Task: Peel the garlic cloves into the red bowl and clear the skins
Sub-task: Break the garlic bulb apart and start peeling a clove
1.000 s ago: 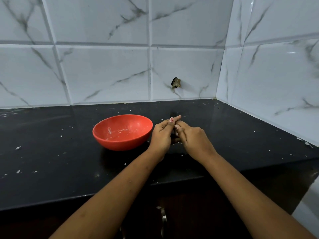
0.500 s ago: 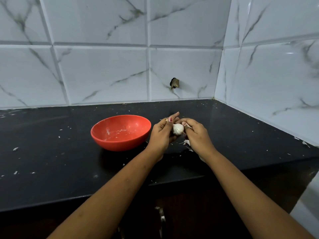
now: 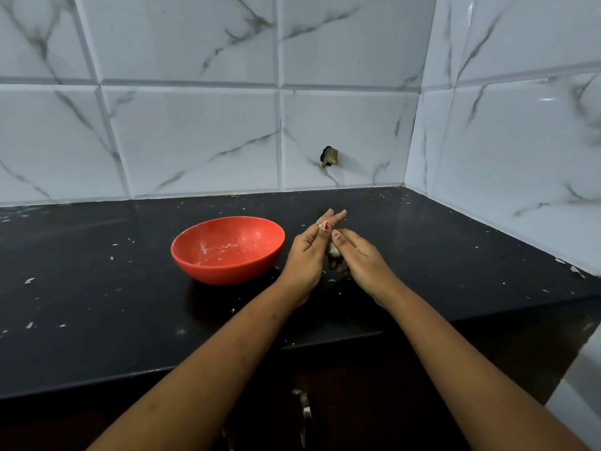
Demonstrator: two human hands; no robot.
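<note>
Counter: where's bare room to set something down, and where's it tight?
Widest free patch: counter left of the red bowl, only skin flecks. Also the back right corner by the tiled walls. Tight: bowl to left hand, which meets the right hand on the garlic.

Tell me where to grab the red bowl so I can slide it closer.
Likely the right rim of the red bowl, pinched from above, thumb inside. It sits upright and open, its round sloping wall gives little hold, and that side is nearest the left hand.
</note>
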